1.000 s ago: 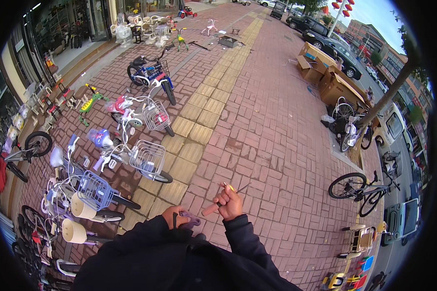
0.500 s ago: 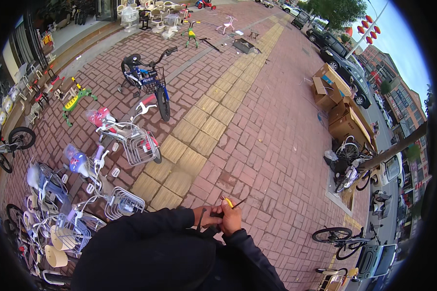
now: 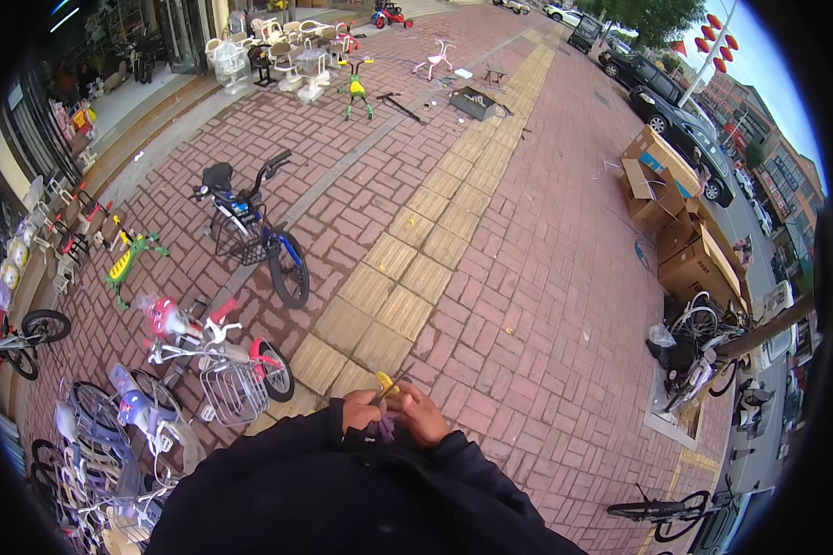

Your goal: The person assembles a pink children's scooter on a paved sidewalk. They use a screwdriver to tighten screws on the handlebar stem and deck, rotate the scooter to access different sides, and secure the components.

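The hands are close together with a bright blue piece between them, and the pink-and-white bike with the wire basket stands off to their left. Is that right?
Not quite: the head view shows the bright piece between the left hand and right hand is yellow, not blue. The rest holds, pink-and-white bike on the left included.

The left hand (image 3: 359,409) is at nine o'clock of the right hand (image 3: 423,418). From both, a basket bike (image 3: 231,377) stands between nine and ten, with another bike (image 3: 253,222) past it at eleven. Chairs (image 3: 313,59) are far off near twelve. Boxes (image 3: 696,266) are at two, with cars (image 3: 683,139) behind them. A third bike (image 3: 666,511) is near four.
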A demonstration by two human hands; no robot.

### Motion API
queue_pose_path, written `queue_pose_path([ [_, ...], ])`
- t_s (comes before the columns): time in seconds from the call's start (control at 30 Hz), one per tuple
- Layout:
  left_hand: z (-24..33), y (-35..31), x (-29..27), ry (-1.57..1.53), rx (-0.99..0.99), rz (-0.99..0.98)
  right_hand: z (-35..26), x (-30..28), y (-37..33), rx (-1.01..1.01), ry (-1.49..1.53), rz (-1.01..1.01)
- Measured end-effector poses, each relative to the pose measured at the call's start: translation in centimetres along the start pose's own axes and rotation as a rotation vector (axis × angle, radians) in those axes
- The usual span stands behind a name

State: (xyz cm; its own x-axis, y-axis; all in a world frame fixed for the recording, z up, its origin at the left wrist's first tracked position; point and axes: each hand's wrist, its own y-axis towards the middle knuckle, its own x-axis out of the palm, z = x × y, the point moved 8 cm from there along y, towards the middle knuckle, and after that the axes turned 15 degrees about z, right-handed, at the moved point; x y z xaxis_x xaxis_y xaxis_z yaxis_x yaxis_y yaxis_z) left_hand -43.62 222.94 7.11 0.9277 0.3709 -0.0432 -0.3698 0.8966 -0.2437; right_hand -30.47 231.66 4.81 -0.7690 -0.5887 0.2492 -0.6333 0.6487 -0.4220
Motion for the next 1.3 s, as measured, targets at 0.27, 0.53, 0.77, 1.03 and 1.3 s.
queue_pose_path([
  [0.27,3.7,13.7,-8.9,-0.145,-0.402,0.441,10.1,-20.1,9.5,-0.129,-1.781,-0.682],
  [0.53,2.7,31.2,-11.2,-0.341,-0.433,0.485,4.2,-27.7,11.2,0.537,-0.946,-0.321],
  [0.77,8.5,51.9,-11.3,-0.236,-0.433,0.312,-9.4,-27.2,24.0,0.5,-1.008,-0.143],
  [1.03,15.7,70.9,-10.2,-0.149,-0.36,0.065,-18.9,-27.1,38.0,0.448,-1.037,-0.094],
  [1.3,19.0,86.0,-7.2,-0.216,-0.487,0.116,-23.9,-36.0,58.1,0.373,-0.691,-0.133],
])
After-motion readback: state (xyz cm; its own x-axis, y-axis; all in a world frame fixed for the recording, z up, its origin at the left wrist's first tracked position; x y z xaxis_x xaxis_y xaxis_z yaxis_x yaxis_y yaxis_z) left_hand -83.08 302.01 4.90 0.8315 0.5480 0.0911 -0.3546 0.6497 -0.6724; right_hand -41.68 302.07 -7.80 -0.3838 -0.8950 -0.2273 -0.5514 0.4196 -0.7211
